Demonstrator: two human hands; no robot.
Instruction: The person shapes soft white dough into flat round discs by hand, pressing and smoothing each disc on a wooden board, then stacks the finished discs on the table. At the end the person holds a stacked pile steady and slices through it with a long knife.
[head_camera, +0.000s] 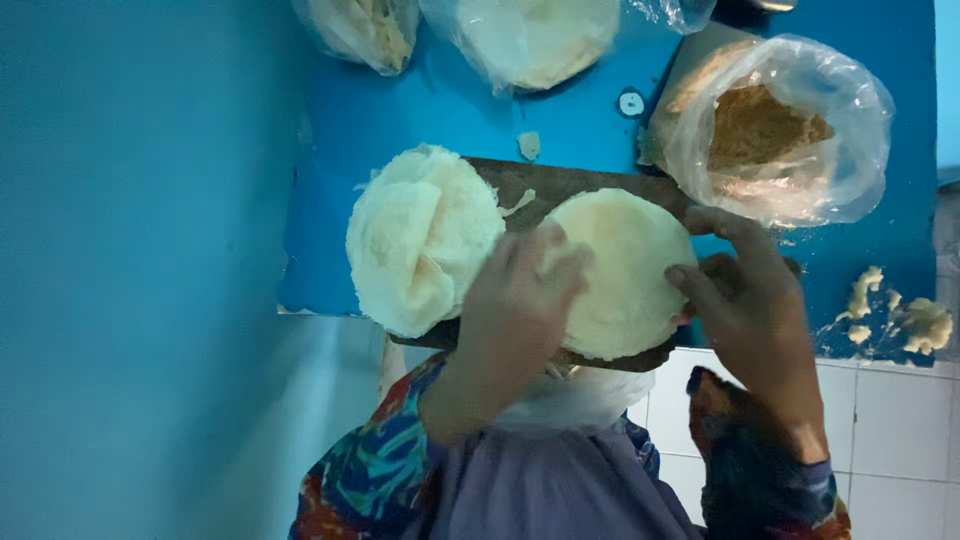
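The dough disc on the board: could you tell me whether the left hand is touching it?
Touching. The head view shows the left hand lying flat on the dough disc, fingers overlapping its left edge.

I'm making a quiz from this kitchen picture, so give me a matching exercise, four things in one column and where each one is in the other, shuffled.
Things:
1. round flat dough disc
2. crumpled dough pile
3. bag of brown crumbs
4. dough scraps

Places:
A. far right of the blue surface
B. between the left hand and right hand
C. top right, past the wooden board
D. left end of the board

Pairs: 1-B, 2-D, 3-C, 4-A
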